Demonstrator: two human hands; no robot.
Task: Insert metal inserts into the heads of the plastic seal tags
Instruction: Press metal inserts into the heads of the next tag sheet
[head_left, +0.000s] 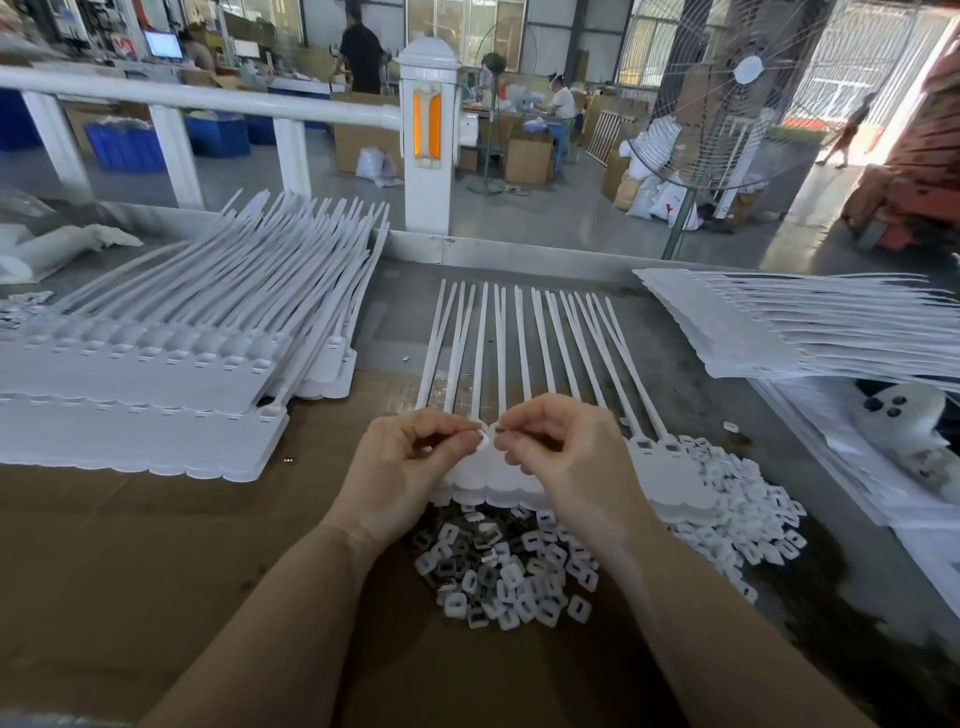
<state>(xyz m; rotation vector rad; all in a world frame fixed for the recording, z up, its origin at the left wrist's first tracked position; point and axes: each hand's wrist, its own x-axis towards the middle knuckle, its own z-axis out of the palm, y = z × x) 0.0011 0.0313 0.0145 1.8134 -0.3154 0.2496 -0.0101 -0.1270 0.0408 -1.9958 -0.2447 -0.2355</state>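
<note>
no legible text, labels or numbers

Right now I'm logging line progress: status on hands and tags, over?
Left hand pinching a white cap piece; right hand pinching a small metal insert. Tag strip flat beneath both hands. Loose inserts pile near wrists; nothing blocking.

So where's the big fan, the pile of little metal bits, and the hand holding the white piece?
Fan (748, 70): head view, white hub of its cage.
Pile of inserts (498, 571): head view, middle of the heap.
Left hand (410, 457): head view, its back.
</note>
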